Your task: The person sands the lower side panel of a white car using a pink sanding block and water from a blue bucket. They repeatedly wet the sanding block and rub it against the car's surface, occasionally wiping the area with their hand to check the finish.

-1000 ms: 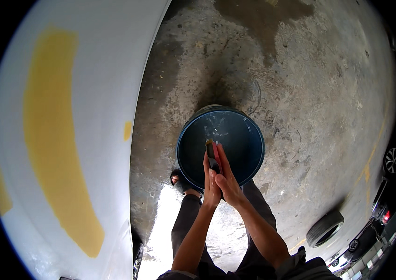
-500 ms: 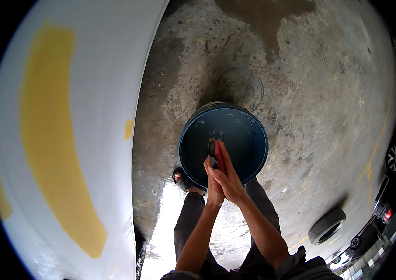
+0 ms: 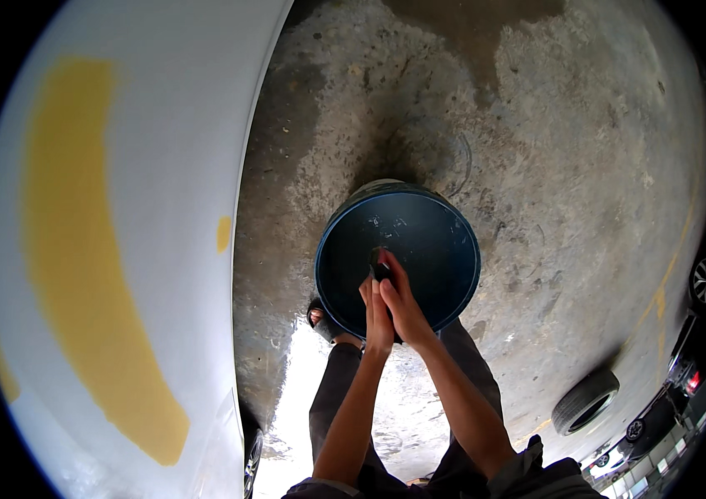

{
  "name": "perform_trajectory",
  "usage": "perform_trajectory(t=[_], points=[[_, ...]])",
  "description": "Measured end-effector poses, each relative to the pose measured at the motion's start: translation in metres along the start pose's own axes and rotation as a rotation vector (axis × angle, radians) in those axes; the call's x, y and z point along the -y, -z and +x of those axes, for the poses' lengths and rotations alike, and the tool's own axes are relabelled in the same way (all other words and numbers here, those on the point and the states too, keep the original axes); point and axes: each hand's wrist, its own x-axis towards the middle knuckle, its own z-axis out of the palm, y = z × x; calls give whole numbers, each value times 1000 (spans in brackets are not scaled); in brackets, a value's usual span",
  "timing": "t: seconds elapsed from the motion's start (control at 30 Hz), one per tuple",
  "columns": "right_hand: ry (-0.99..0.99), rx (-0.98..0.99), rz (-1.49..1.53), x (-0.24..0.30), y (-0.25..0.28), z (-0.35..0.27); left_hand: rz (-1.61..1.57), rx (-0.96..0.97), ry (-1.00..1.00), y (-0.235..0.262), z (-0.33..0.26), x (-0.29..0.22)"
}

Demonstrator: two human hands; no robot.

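Dark pad [image 3: 381, 271] pressed between hands [image 3: 390, 303].

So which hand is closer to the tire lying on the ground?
Right. The right hand is over the blue bucket, on the side toward the tire. The left hand presses against it on the far side.

I see a small dark object [image 3: 381, 271], perhaps a sponge or cloth, pressed between my palms above a round dark-blue bucket [image 3: 345, 274]. The bucket stands upright on the concrete, its inside speckled with pale flecks.
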Motion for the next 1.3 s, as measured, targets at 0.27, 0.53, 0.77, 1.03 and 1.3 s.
perform_trajectory(t=[0.27,0.53,0.77,1.03,1.3], points=[[-234,-137,-183,-91,44,88,157,5,70,-16,100,52],[-371,-146,-336,-121,62,139,826,112,53,6,175,115],[-410,-381,-107,-51,20,80,952,186,-406,54,67,-46],[148,-302,65,121,-173,-1,1668,58,-1046,164,-137,-433],[753,-465,3,428,-378,-49,2097,-375,-1445,350,-263,-602]])
